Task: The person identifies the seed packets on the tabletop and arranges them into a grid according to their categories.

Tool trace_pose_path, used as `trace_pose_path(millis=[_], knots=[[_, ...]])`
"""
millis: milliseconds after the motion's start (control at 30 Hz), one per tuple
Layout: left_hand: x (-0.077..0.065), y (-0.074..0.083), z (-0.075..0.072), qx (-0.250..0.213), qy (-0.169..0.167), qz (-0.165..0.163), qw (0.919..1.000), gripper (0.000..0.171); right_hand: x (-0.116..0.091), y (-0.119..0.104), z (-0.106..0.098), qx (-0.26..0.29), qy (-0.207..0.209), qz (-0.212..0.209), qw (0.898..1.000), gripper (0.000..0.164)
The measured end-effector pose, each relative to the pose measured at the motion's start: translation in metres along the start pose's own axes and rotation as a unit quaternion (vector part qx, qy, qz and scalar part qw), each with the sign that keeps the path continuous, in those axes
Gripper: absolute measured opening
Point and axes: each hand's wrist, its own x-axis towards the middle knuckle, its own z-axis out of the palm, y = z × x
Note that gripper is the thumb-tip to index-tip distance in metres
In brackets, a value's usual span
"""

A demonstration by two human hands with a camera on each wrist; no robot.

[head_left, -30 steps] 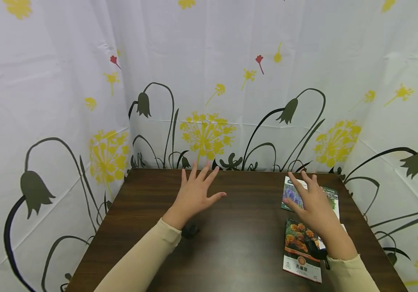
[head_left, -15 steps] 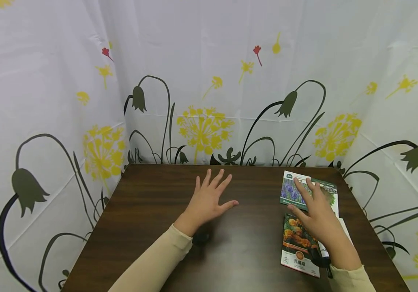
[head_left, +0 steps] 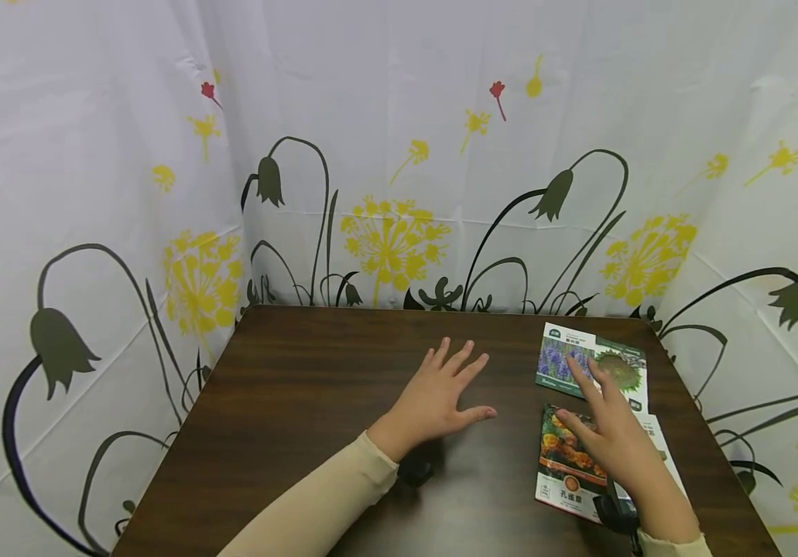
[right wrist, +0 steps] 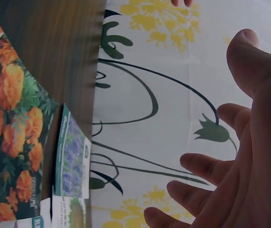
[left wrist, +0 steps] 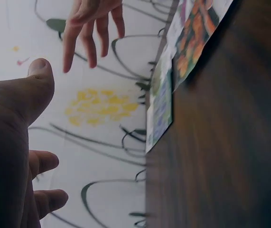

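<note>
My left hand [head_left: 433, 398] hovers above the middle of the table, fingers spread and holding nothing. Over the seed packets at the right is my right hand [head_left: 618, 441], its fingers also apart and nothing in its grasp. An orange marigold seed packet [head_left: 562, 456] lies nearest the front, partly covered by the right hand in the head view. Behind it are a purple-flower packet [head_left: 555, 356] and a packet with a round green plant [head_left: 621, 370], edges overlapping. A whitish packet [head_left: 658, 437] shows beside the right wrist, mostly hidden. In the right wrist view, the marigold packet [right wrist: 16, 123] lies below the raised palm.
The dark wooden table [head_left: 315, 371] reaches back to a white curtain [head_left: 399, 116] printed with flowers, which also closes off both sides. A black wrist device [head_left: 414, 470] shows under the left wrist, and another [head_left: 614, 514] at the right wrist.
My left hand has moved right across the table, toward the packets. The right hand has drawn slightly nearer the front, exposing more of the rear packets. The packets stay in place.
</note>
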Motion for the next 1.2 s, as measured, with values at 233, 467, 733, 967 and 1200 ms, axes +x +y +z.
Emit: trace_pose_path(millis=[233,467,733,967,1200], knots=[[0.000,0.021,0.016,0.008,-0.025,0.034,0.9991,0.093,-0.013,0.005,0.006,0.026,-0.016,0.016,0.999,0.093],[-0.004,0.035,0.031,-0.004,-0.043,0.055,0.9975,0.093,-0.027,0.014,0.014,0.041,-0.009,0.006,0.999,0.091],[-0.001,0.052,0.047,-0.011,-0.071,0.075,0.9946,0.092,-0.040,0.019,0.026,0.052,0.002,-0.018,0.998,0.084],[0.001,0.065,0.060,-0.010,-0.093,0.090,0.9915,0.094,-0.048,0.021,0.039,0.068,0.008,-0.017,0.997,0.075],[0.005,0.079,0.064,-0.008,-0.112,0.111,0.9874,0.096,-0.058,0.026,0.047,0.052,0.023,-0.020,0.998,0.071]])
